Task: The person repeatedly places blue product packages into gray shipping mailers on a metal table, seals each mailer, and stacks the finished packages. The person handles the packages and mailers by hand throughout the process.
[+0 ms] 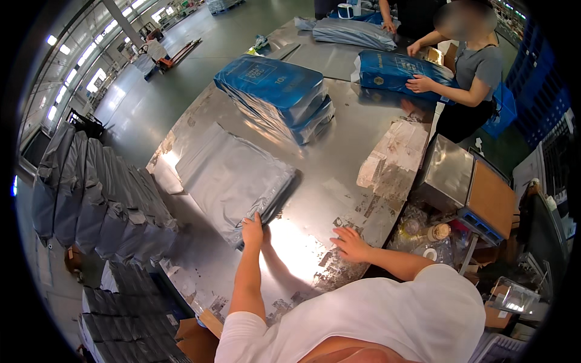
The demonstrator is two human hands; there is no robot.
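A worker's left hand grips the near corner of a stack of flat grey poly bags on a worn steel table, fingers curled over the stack's edge. The right hand lies open and flat on bare metal just to the right, holding nothing. The grey stack sits on the table's left half, close to the left edge, its long axis running from the near corner under the hand away toward the upper left. Open tabletop lies between it and the right edge, where a patch of torn tape and paper clings to the metal. Beyond the grey stack, well apart from it, rests a pile of blue plastic packs, slanted across the table. At the far side a co-worker's hand presses on another blue pack. Grey filled bags stand in a row off the table's left edge; a polished concrete floor stretches beyond.
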